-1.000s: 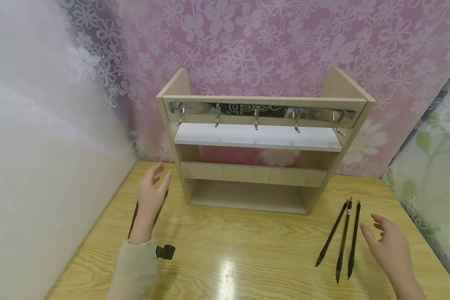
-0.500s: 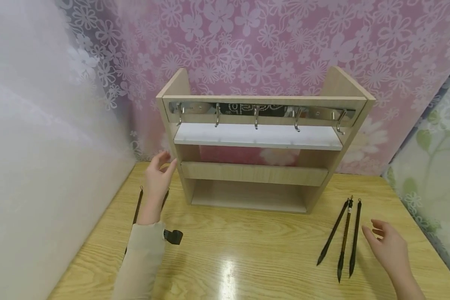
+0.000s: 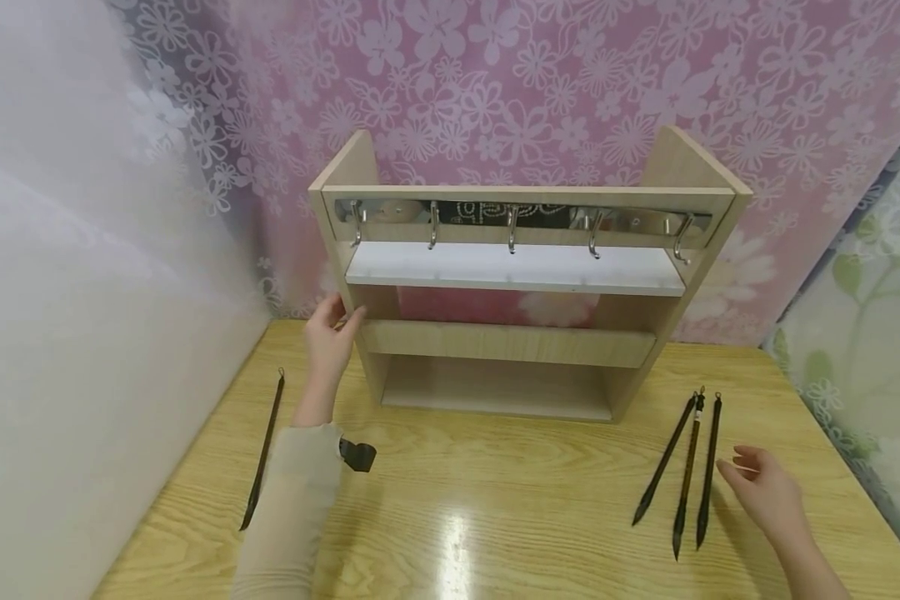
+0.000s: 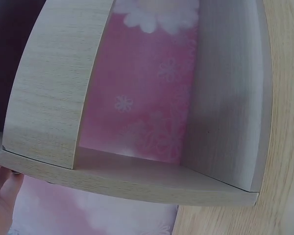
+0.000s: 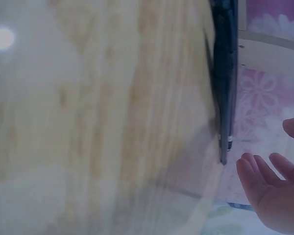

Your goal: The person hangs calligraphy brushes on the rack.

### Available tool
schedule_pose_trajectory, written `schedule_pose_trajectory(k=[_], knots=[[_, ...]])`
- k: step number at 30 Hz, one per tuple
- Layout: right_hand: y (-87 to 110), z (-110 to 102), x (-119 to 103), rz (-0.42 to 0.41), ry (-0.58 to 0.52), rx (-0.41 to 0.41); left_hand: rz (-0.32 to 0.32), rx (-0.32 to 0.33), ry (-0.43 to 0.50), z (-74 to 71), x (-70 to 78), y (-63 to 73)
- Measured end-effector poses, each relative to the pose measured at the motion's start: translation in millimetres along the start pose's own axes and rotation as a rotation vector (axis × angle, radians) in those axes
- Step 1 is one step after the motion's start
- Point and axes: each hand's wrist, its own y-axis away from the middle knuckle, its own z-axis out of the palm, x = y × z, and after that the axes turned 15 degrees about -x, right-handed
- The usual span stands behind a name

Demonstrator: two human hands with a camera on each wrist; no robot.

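Observation:
My left hand (image 3: pixel 330 342) is at the left side panel of a light wooden shelf rack (image 3: pixel 510 343). Its thumb reaches the panel's front edge, while the fingers (image 4: pixel 5 188) lie along the outer face in the left wrist view. One dark calligraphy brush (image 3: pixel 265 450) lies on the table left of that forearm. At the right, my right hand (image 3: pixel 767 492) hovers with loosely bent fingers and nothing in it. Beside it lie three calligraphy brushes, the left one (image 3: pixel 663 462), the middle one (image 3: pixel 687 475) and the right one (image 3: pixel 709 471), tips toward me.
A metal strip with several hooks (image 3: pixel 512 229) runs across the rack's top front. Below it are a white shelf (image 3: pixel 513 267) and a crossbar. The wooden table (image 3: pixel 435 500) meets flowered cloth (image 3: pixel 517 83) at the back and a pale wall (image 3: pixel 105 292) at the left.
My left hand has moved forward and right to the rack's side panel, uncovering the left brush. Another dark brush, glimpsed right of the forearm earlier, is now hidden. The right hand has barely shifted.

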Motion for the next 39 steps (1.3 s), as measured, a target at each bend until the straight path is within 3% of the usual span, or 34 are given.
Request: schedule_pose_trajectory(k=[8,17,26,33,39], knots=[[-10.3,1,7,0.005,-0.003,-0.059,0.022,0.004,-0.029,0.9,21.6,2.5],[-20.7,3,16,0.053,-0.164,-0.167,0.001,-0.02,0.029,-2.0,24.9,-3.7],[-28.1,0,16,0.08,-0.18,-0.207,-0.028,-0.018,0.031,-4.5,29.4,-6.8],[-32.5,-4,14,0.107,-0.099,-0.215,-0.08,-0.033,0.025,-6.0,32.8,-7.2],[-35.7,-4,12,0.117,-0.014,-0.204,-0.058,-0.037,0.03,-7.1,23.2,-12.5]])
